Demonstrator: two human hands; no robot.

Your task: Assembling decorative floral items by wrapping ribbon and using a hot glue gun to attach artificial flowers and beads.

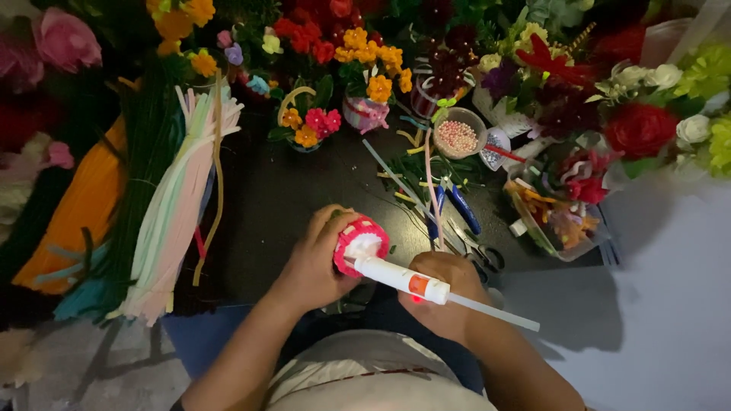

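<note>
My left hand (314,262) holds a small round pink and white pipe-cleaner piece (359,237) over the dark table. My right hand (445,293) grips a white glue gun (402,278) with an orange band, and its nozzle touches the white middle of the pink piece. A clear glue stick (495,313) pokes out of the gun's back toward the right.
Bundles of pipe cleaners (164,205) in orange, green and pastel lie at the left. Small flower pots (308,125), bouquets (640,125), a bowl of pink beads (457,135), blue-handled pliers (461,207), scissors (480,251) and a clear tray of scraps (556,221) crowd the dark table (274,198).
</note>
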